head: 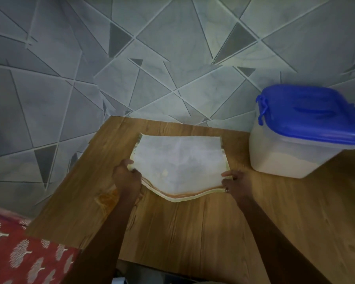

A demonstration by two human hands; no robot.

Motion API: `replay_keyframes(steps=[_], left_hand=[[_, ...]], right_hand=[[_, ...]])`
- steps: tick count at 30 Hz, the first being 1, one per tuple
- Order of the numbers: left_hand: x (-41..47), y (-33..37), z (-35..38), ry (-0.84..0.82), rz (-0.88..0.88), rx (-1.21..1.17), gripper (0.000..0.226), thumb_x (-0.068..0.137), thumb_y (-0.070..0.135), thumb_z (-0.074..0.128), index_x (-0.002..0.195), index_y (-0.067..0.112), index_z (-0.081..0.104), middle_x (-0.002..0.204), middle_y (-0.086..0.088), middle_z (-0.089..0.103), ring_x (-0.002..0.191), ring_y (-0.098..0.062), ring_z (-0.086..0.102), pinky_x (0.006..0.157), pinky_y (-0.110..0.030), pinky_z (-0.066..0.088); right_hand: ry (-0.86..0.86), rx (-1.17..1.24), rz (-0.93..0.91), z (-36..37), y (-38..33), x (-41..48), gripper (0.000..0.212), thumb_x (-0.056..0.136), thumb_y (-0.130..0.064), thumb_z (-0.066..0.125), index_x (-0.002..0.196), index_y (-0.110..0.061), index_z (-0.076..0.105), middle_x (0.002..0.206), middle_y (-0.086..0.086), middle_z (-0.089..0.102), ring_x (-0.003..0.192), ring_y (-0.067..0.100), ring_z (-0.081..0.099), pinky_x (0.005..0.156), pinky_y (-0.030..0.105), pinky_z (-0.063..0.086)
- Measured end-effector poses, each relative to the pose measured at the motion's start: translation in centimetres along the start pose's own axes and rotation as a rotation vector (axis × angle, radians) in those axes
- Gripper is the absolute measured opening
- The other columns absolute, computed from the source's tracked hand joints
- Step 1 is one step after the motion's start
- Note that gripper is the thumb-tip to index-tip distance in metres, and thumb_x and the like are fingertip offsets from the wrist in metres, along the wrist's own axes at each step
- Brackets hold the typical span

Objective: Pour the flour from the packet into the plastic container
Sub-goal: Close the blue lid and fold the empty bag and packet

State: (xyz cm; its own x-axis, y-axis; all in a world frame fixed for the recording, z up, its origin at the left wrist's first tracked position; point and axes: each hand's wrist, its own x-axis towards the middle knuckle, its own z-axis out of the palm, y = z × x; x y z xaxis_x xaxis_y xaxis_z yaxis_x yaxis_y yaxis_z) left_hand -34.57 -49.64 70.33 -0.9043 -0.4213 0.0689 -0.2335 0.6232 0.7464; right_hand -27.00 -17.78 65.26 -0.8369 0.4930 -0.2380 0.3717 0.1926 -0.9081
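Note:
A flat, whitish flour packet [178, 160] lies on the wooden table [193, 232], its near edge curling up with an orange-cream rim. My left hand [127, 177] pinches the packet's near left corner. At the near right corner my right hand [237, 181] grips the edge. To the right stands the translucent plastic container [285, 154], its blue lid [309, 113] on top, with pale flour showing through the lower part of its wall.
The table sits against a grey wall with a triangle pattern [172, 58]. A red cloth with a white tree print [19, 253] lies at the lower left, beyond the table's left edge. An orange-brown stain [107, 198] marks the wood by my left wrist.

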Motion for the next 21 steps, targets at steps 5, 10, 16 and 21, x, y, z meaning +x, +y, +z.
replay_keyframes(steps=[5,10,16,21], left_hand=[[1.2,0.8,-0.3,-0.063,-0.222,-0.112,0.017,0.079,-0.002,0.068,0.095,-0.003,0.073,0.1,-0.015,0.07,0.087,-0.03,0.066,0.065,-0.026,0.045],[2.4,0.2,-2.1,-0.207,-0.422,-0.387,0.006,0.091,0.0,0.062,0.088,-0.004,0.064,0.077,-0.007,0.059,0.051,-0.006,0.065,0.049,-0.019,0.051],[2.3,-1.4,-3.8,-0.49,-0.213,-0.506,0.029,0.097,0.004,0.061,0.124,-0.005,0.065,0.116,-0.012,0.067,0.098,-0.016,0.068,0.075,-0.008,0.048],[4.1,-4.7,-3.7,-0.587,-0.26,-0.545,0.016,0.097,0.008,0.063,0.096,0.022,0.071,0.085,-0.006,0.072,0.081,-0.026,0.073,0.07,-0.035,0.061]], right_hand=[[-0.031,0.171,0.03,-1.9,-0.2,1.7,0.013,0.087,0.002,0.065,0.095,-0.001,0.075,0.083,0.011,0.067,0.078,0.026,0.063,0.064,0.034,0.054],[-0.111,0.185,-0.085,-3.7,0.2,1.9,0.023,0.073,0.013,0.079,0.094,0.003,0.077,0.097,0.005,0.069,0.083,0.014,0.062,0.074,0.013,0.056],[-0.224,0.35,0.015,-4.8,0.4,2.4,0.044,0.094,0.014,0.037,0.09,-0.001,0.079,0.106,0.016,0.074,0.096,0.029,0.072,0.071,0.035,0.06],[-0.323,0.217,-0.161,-5.3,0.6,1.6,0.041,0.083,0.023,0.061,0.106,-0.007,0.076,0.102,-0.003,0.078,0.094,0.014,0.075,0.072,0.021,0.059]])
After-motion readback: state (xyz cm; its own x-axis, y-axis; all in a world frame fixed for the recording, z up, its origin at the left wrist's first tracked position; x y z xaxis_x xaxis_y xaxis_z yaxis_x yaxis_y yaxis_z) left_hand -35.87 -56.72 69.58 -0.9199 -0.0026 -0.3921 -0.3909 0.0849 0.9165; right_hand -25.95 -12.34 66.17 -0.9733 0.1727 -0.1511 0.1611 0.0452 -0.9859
